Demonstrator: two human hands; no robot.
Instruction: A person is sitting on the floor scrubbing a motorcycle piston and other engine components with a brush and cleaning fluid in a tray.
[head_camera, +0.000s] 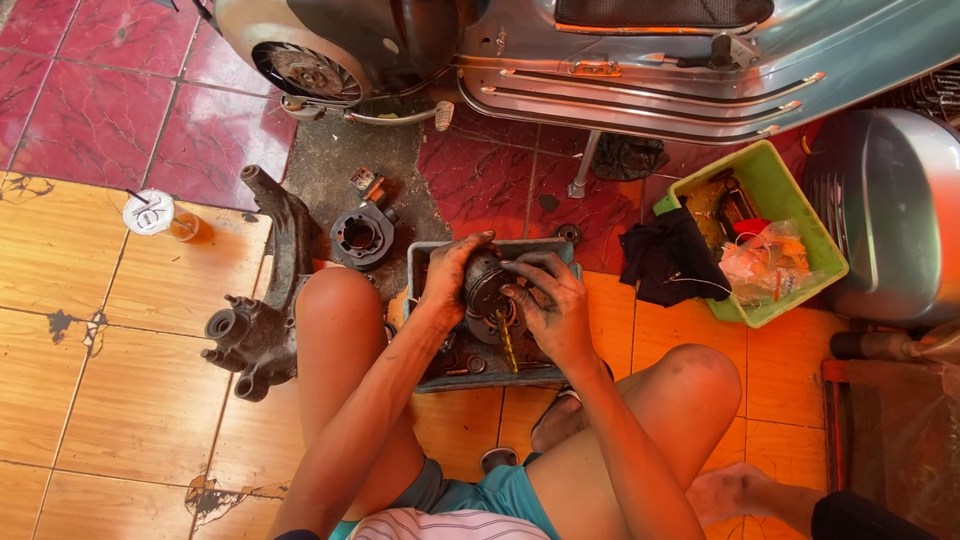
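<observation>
**Greasy engine part held over the parts tray, both hands on it**

Fingers first: the left hand (452, 272) is wrapped around the left side of a dark, rounded engine part (488, 290), fingers curled tight on it. The right hand (548, 300) is clenched over the right side and top, and a thin brass-coloured tool (507, 345) pokes down out of it toward the person. Both hands look equally close since both are touching; the part sits right between them, no gap.

The part's long axis seems to run roughly near-to-far, though the hands hide a lot of it, so I can't say for sure. It looks black, oily, roughly cylindrical, with a round face turned toward the camera.

It's held just above a grey parts tray (425, 262) on the tiled floor (130, 380), between the person's knees. Left of the tray lie a ribbed cylinder (361, 236) and a big cast swingarm piece (262, 300). Right of it: a black rag (672, 258) draped on a green bin (790, 200). Far side, a blue-grey scooter (650, 70).
</observation>
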